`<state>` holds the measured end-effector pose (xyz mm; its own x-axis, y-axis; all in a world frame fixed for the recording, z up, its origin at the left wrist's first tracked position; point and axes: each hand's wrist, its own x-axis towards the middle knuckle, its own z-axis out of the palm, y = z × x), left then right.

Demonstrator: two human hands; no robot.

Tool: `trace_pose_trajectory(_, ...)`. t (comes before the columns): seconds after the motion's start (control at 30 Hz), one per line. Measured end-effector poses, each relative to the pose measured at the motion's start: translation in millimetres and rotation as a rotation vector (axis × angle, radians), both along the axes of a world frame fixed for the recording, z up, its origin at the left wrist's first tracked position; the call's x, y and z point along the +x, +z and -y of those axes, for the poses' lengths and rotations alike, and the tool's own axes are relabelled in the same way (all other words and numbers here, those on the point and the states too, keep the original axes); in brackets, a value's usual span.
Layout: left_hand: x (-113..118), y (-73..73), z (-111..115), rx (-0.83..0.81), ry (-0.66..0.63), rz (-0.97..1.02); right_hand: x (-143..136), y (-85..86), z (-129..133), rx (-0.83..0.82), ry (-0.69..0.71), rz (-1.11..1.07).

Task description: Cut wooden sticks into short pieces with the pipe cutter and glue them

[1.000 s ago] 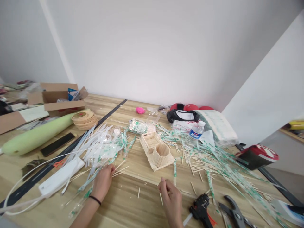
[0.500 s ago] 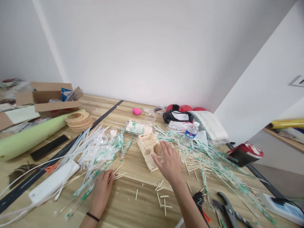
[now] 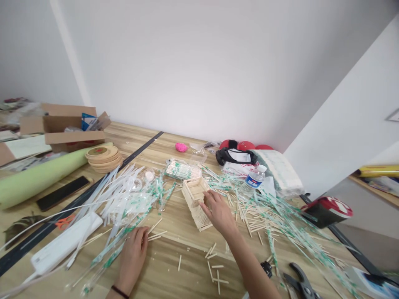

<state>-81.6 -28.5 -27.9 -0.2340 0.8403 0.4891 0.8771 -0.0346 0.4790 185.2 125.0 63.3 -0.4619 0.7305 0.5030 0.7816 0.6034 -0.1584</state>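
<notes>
Near the middle of the table stands a small box of wooden sticks (image 3: 195, 190), joined to a slatted stick piece (image 3: 202, 220) in front. My right hand (image 3: 220, 211) is over the right side of these, fingers bent and thumb toward the slats; a small round brownish thing shows by its fingertips, partly hidden, and I cannot make out the grip. My left hand (image 3: 134, 249) rests on the table at the lower left, fingers curled beside a few loose sticks (image 3: 156, 236); what its fingertips hold, if anything, is hidden.
Green-marked wrappers (image 3: 120, 241) and white strips lie left. A water bottle (image 3: 254, 179), scattered sticks and pliers (image 3: 301, 280) are on the right. A phone (image 3: 64, 193), white power bank (image 3: 67, 245), wooden discs (image 3: 104, 158) and cardboard box (image 3: 75, 137) stand further left.
The view has shifted slightly. My right hand has moved a little off the slatted piece, whose slats show more. The round brownish thing is now more hidden by the fingers. My left hand stays in place.
</notes>
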Motion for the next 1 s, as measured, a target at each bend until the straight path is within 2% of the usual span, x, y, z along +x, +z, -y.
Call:
trace_pose_trajectory(0.3,0.9,2.1,0.7,-0.004,0.012,-0.004,0.1,0.1,-0.3,-0.036,0.001,-0.014)
trace_pose_trajectory(0.67,3.2,7.1,-0.9,0.028,0.025,-0.002,3.9,10.3,4.6,-0.165,0.05,-0.092)
trace_pose_trajectory(0.87,27.6,26.4,-3.4,-0.007,-0.023,0.081,23.0,21.6,7.3,-0.271,0.111,-0.194)
trace_pose_trajectory(1.0,53.2,52.8,-20.2,-0.066,-0.196,0.16,40.0,16.3,0.0,-0.386,0.161,-0.268)
